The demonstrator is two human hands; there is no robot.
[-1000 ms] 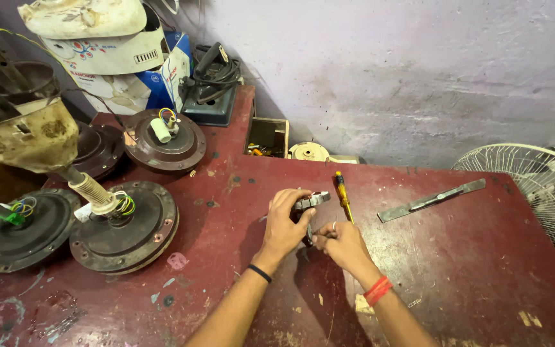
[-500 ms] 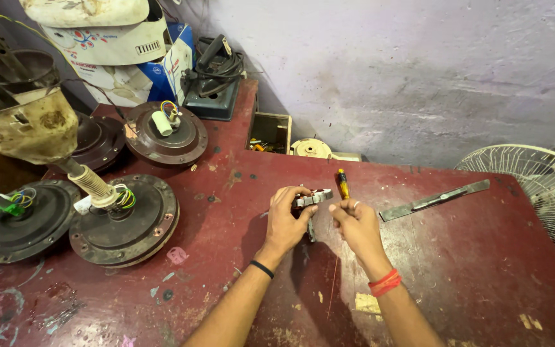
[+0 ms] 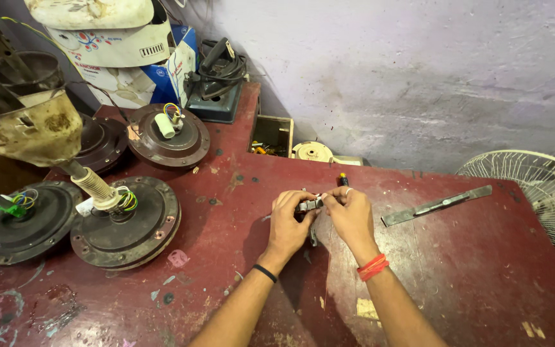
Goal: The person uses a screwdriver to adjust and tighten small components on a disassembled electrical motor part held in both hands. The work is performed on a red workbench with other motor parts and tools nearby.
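Metal part (image 3: 308,205), small and grey, is sitting pinched between both hands just above the red workbench (image 3: 457,270), and that is where all the action is happening. Starting big: the bench is stretching out under and around the hands, and off beyond the left hand (image 3: 288,225) the fan motor housings (image 3: 126,222) are lying with their coloured wires showing. Out past the right hand (image 3: 352,215) a white fan guard (image 3: 534,193) is leaning at the bench's edge, and nearer in a flat metal strip (image 3: 437,205) is resting untouched. Just behind the right hand's knuckles a screwdriver (image 3: 342,179) is peeking out, lying idle. Both hands are closing their fingertips on the part from either side. Judging by this, the fiddling is mid-way: nothing fitted to any motor yet, tools down.
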